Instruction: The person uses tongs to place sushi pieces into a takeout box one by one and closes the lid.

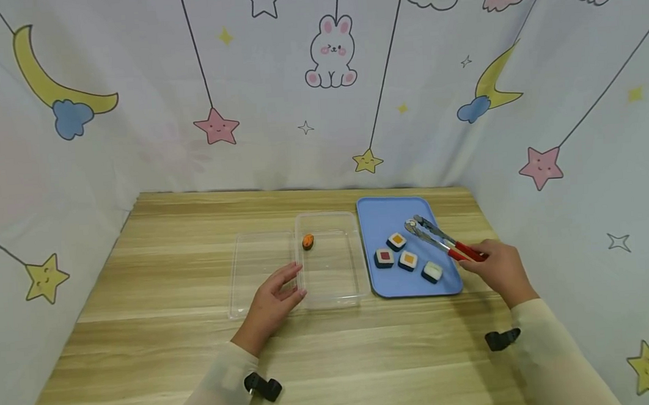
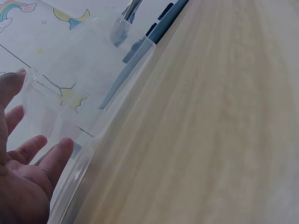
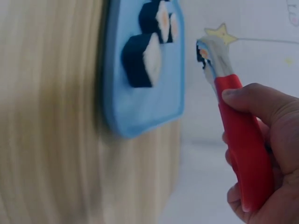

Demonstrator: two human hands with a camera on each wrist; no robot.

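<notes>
My right hand (image 1: 501, 269) grips the red handles of metal tongs (image 1: 433, 236) over the right part of a blue tray (image 1: 380, 218). In the right wrist view, a small dark-and-white piece with an orange centre (image 3: 203, 52) shows at the tongs' tips; whether they clamp it I cannot tell. Several sushi pieces, one with a red centre (image 1: 384, 258), one plain white (image 1: 432, 272), lie on the tray. My left hand (image 1: 269, 303), fingers spread and slightly bent, touches the left wall of a clear box (image 1: 330, 303). Inside its back left corner is an orange-topped sushi piece (image 1: 307, 242).
A flat clear lid (image 1: 260, 245) lies left of the box, partly behind my left hand. The box stands directly left of the tray on a wooden table (image 1: 157, 266). A white curtain (image 1: 274, 76) with printed stars, moons and a rabbit hangs around the table's back and sides.
</notes>
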